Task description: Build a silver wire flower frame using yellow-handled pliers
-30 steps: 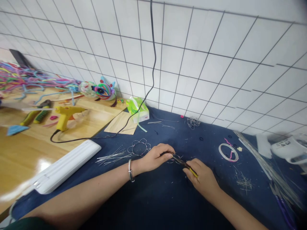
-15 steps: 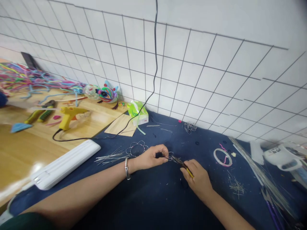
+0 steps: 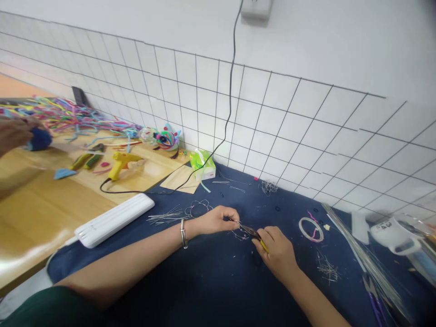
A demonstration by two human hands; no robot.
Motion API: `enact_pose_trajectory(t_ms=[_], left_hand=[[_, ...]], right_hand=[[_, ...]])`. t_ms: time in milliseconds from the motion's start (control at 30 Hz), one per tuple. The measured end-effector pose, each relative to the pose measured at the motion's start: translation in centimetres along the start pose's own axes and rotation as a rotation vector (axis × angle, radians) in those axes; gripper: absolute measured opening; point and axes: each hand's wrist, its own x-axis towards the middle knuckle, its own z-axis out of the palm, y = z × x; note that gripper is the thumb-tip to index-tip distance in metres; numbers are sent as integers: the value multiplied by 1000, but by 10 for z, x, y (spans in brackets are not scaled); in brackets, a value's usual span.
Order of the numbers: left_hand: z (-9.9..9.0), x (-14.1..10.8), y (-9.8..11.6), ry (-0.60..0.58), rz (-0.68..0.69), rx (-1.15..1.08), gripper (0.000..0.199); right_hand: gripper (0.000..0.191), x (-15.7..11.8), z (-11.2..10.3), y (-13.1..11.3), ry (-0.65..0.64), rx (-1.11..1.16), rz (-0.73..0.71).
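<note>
My left hand [image 3: 220, 220], with a silver bangle at the wrist, pinches a thin bent wire piece [image 3: 240, 235] with loops. In my right hand [image 3: 277, 249] is a pair of pliers [image 3: 251, 232] with yellow handles, held closed around the grips. The pliers' dark jaws point left and meet the wire close to my left fingertips; whether they are clamped on it I cannot tell. Left of my left hand, a flower-shaped wire loop [image 3: 198, 208] lies on the dark blue cloth [image 3: 211, 281], beside a bundle of straight cut wires [image 3: 166, 215].
A white power strip [image 3: 114, 220] and yellow glue gun [image 3: 121, 164] are at left; another person's hand [image 3: 15, 132] is beside a blue ball [image 3: 40, 138]. At right are a ring-shaped roll [image 3: 310, 229], wire scraps [image 3: 328, 269], long wires [image 3: 366, 259], purple-handled scissors [image 3: 374, 299] and a white cup [image 3: 395, 234].
My view has shifted left and up, bringing another person's hand in at the left. The wire piece has turned, its loops now hanging lower between my hands. Both hands keep their holds.
</note>
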Motion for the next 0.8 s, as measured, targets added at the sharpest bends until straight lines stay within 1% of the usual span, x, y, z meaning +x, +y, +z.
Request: enact_pose_trajectory(t_ms=[133, 300, 433, 600, 800], left_hand=[[4, -5, 4, 2, -39, -57, 23], [8, -14, 8, 20, -62, -97, 23], [9, -19, 2, 46, -57, -80, 20], [6, -21, -4, 19, -40, -35, 16], [4, -24, -5, 15, -70, -119, 17]], right_hand=[[19, -1, 1, 0, -5, 14, -7], [20, -4, 9, -1, 7, 86, 24], [19, -7, 17, -6, 6, 185, 74], [20, -7, 22, -10, -42, 283, 105], [20, -7, 22, -11, -77, 310, 134]])
